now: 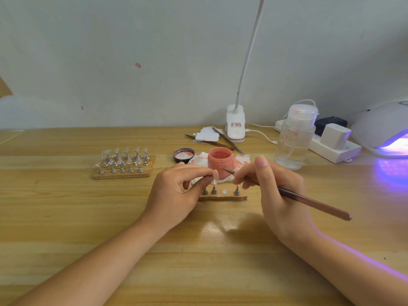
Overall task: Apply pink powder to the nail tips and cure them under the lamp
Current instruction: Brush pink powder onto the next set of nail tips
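From the head camera, the left hand [176,191] is pinching a single nail tip [215,174] on its small metal stand between thumb and forefinger, lifting it just above the near wooden holder strip [223,197], while the right hand [273,191] is gripping a slim brush [309,200] pencil-style, its pointed end hovering just beside that tip. Behind them the open jar of pink powder [220,161] is sitting on a stained tissue [241,161], its lid [184,154] lying next to it on the counter [66,217]. The powdering seems to be in its early part: the tip in hand looks faintly pink, though it is too small to say for certain, the near strip is carrying a few stands and one bare slot, and the rack of clear nail tips [123,162] to the left is looking uncoated. The curing lamp [384,127] at the far right is glowing violet, with no tips visible inside, so curing is likely all ahead.
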{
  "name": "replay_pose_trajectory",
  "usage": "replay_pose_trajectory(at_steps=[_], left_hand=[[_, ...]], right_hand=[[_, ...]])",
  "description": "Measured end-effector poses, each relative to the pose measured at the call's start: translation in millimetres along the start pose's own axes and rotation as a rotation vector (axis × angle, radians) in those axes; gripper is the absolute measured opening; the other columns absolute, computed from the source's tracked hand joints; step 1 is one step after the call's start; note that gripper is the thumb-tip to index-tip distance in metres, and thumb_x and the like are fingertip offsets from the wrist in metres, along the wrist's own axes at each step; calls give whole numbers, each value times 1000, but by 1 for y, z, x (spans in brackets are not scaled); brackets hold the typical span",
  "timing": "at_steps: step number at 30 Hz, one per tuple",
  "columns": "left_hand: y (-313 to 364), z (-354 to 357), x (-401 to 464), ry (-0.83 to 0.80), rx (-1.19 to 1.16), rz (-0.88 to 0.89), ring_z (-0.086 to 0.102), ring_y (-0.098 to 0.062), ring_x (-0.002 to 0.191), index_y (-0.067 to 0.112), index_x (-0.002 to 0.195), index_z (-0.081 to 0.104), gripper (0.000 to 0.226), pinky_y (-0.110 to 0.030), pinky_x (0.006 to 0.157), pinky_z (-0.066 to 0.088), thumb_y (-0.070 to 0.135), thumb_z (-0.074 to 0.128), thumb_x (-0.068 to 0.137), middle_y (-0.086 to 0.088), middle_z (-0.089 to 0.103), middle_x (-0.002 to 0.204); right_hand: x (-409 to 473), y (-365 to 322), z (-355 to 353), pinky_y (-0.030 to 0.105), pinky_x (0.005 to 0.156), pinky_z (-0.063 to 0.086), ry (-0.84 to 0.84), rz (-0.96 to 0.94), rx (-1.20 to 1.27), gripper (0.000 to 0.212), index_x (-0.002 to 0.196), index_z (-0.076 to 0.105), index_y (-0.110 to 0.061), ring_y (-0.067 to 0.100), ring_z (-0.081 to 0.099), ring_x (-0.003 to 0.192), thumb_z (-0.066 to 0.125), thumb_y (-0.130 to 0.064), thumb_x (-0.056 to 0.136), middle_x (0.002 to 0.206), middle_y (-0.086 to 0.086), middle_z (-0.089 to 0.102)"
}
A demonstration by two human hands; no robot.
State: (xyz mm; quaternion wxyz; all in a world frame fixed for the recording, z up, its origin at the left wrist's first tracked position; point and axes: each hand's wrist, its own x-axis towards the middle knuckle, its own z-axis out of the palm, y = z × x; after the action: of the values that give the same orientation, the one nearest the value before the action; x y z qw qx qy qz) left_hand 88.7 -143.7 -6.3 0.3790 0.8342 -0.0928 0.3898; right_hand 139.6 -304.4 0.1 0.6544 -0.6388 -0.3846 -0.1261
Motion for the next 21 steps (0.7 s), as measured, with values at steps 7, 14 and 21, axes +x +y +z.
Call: replay_pose_trajectory(at_steps=[7, 14, 21], left_hand=[[1, -1, 0, -5, 2, -19, 40, -8, 55, 28, 83, 68, 10, -17, 56, 37, 22, 65, 75, 11, 67, 73], [0, 0, 0, 12, 3, -19, 39, -4, 53, 27, 82, 69, 9, -16, 57, 37, 22, 66, 75, 15, 63, 68], [-1, 0, -1, 14, -9, -16, 44, -2, 56, 27, 86, 68, 13, -16, 60, 39, 21, 65, 75, 24, 63, 73]], right_hand=[[-1, -1, 1, 19, 57, 45, 7, 37, 42, 47, 60, 64, -15, 8, 56, 54, 36, -39, 88, 56, 5, 62], [-2, -1, 0, 17, 56, 44, -9, 93, 68, 48, 57, 64, -13, 7, 56, 52, 40, -38, 89, 54, 7, 62], [-1, -1, 0, 20, 58, 46, -42, 96, 52, 48, 58, 65, -11, 10, 57, 54, 43, -39, 90, 58, 8, 63]])
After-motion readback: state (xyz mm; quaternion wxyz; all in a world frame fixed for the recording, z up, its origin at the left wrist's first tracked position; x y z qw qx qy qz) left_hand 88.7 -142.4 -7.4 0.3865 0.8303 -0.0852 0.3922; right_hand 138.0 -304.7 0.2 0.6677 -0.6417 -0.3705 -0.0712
